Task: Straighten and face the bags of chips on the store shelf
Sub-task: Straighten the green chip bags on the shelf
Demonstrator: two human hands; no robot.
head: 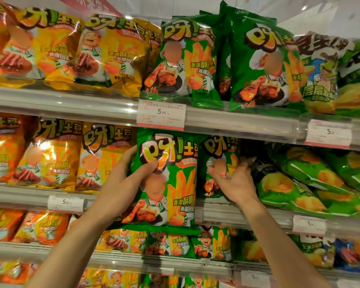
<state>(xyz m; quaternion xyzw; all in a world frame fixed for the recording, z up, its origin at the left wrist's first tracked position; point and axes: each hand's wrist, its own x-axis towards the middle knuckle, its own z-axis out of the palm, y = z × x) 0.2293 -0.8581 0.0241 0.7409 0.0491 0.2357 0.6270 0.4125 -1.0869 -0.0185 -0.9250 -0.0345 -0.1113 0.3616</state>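
Observation:
A green chip bag with a chef and fries on its front hangs out in front of the second shelf, upright and facing me. My left hand grips its upper left side, thumb on the front. A second green bag of the same kind stands further back on the shelf to the right. My right hand holds that bag at its right edge, fingers curled behind it and thumb across the front.
Yellow and orange bags fill the shelf to the left. Green bags of another kind lie tilted on the right. More green bags stand on the shelf above, over a price tag. Lower shelves hold small bags.

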